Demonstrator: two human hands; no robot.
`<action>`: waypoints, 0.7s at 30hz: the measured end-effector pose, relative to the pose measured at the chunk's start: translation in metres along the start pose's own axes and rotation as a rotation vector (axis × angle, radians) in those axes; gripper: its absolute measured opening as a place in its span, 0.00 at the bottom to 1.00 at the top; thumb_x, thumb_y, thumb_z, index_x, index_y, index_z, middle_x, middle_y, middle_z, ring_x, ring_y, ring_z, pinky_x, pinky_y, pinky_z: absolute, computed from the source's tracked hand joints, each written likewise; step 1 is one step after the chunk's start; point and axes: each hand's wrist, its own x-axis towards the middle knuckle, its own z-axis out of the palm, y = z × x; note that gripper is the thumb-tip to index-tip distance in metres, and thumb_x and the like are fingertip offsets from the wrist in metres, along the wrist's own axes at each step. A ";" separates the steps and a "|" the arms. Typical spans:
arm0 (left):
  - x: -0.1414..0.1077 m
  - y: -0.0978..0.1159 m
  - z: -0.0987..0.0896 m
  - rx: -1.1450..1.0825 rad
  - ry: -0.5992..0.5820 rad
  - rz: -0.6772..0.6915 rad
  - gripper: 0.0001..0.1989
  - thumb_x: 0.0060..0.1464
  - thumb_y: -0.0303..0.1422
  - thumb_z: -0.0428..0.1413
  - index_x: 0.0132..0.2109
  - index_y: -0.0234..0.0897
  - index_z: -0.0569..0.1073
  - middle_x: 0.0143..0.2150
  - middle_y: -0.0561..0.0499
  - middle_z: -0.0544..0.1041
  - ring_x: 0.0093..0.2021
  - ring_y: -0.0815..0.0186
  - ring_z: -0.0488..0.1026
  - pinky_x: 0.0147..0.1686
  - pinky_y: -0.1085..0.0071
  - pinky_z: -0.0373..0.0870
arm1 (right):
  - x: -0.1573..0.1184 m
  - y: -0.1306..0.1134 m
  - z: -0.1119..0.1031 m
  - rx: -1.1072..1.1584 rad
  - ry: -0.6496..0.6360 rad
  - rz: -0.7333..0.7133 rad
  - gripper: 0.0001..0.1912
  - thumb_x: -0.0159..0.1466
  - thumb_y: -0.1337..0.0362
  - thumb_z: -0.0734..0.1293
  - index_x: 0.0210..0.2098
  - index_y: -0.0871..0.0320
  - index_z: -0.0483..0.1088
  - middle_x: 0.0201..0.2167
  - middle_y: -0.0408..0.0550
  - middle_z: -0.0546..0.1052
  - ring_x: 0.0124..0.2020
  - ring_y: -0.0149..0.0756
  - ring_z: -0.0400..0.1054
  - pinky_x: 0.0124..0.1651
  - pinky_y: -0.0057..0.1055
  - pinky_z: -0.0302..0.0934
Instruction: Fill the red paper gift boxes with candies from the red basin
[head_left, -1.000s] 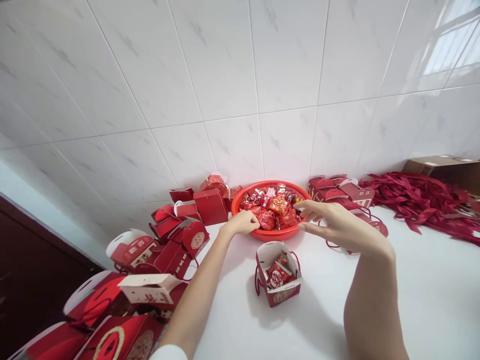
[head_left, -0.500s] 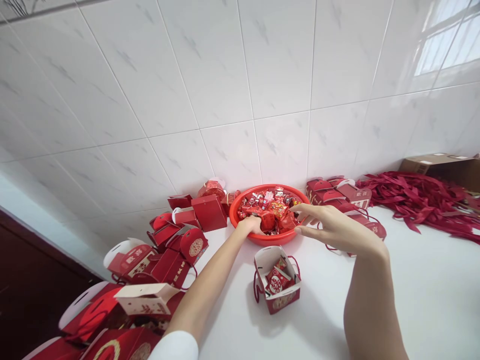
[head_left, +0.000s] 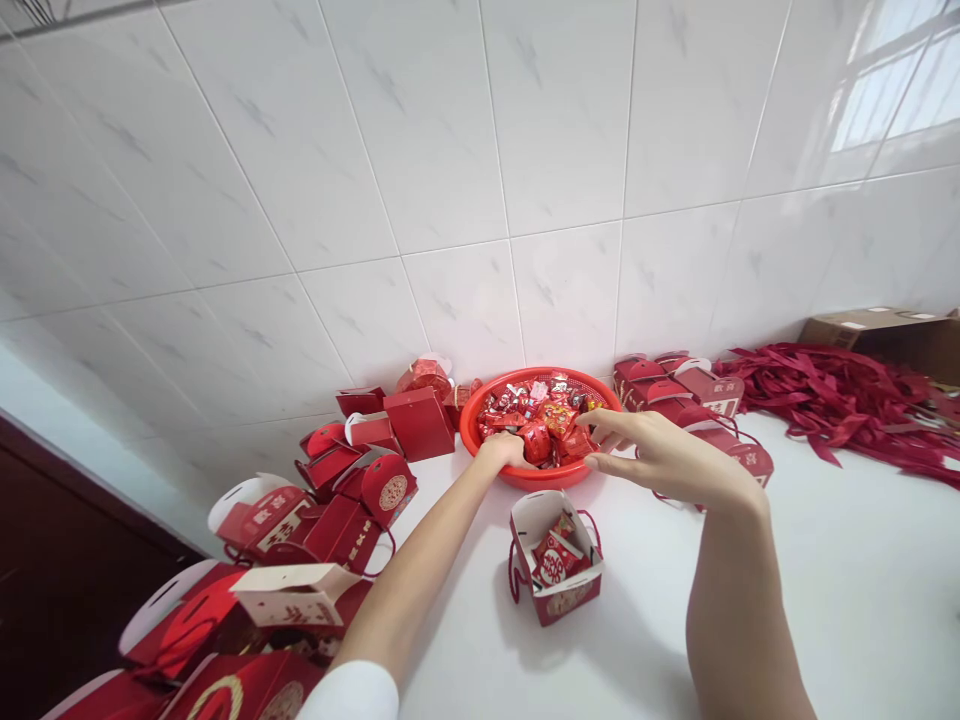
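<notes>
My left hand (head_left: 504,452) reaches into the front left of a red plastic basket (head_left: 480,470) of wrapped candies (head_left: 556,418). Its fingertips are hidden among the wrappers, beside a shiny red packet (head_left: 536,440). Over the basket's right rim, my right hand (head_left: 637,447) has its thumb and fingers apart, with nothing visible between them; the fingertips come close to the red candies there. In front of the basket stands an open red gift box (head_left: 568,603) with a white inside and dark red cord handles. Several red packets (head_left: 556,560) lie in it.
Several red gift boxes (head_left: 416,425) crowd the table's left side, some with lids up. More boxes (head_left: 679,385) stand right of the basket. Dark red ribbons (head_left: 832,395) are heaped at the right, before a cardboard box (head_left: 862,322). A tiled wall (head_left: 562,140) rises behind.
My right hand has shifted slightly left and inward over the basket. My left hand stays in the candies, with a red packet beside it turned a little. The open box has not moved.
</notes>
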 end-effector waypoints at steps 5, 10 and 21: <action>0.002 0.001 -0.001 -0.019 0.002 0.008 0.30 0.45 0.48 0.63 0.51 0.32 0.78 0.56 0.31 0.77 0.56 0.40 0.73 0.56 0.55 0.67 | 0.001 -0.001 0.002 0.005 0.003 0.010 0.20 0.66 0.55 0.63 0.55 0.54 0.71 0.43 0.51 0.80 0.43 0.44 0.75 0.45 0.38 0.68; 0.002 0.001 0.000 -0.053 0.028 0.011 0.26 0.46 0.45 0.63 0.49 0.34 0.79 0.55 0.33 0.77 0.55 0.41 0.74 0.55 0.56 0.67 | 0.003 -0.002 0.003 0.001 -0.009 0.021 0.20 0.66 0.55 0.63 0.55 0.55 0.70 0.43 0.51 0.80 0.44 0.44 0.75 0.46 0.39 0.68; 0.009 -0.014 0.008 -0.376 0.085 0.122 0.10 0.42 0.37 0.64 0.23 0.37 0.73 0.26 0.49 0.77 0.36 0.54 0.76 0.38 0.65 0.68 | 0.002 -0.001 0.002 0.004 -0.005 0.017 0.20 0.66 0.54 0.63 0.54 0.55 0.71 0.43 0.51 0.80 0.43 0.43 0.74 0.45 0.39 0.68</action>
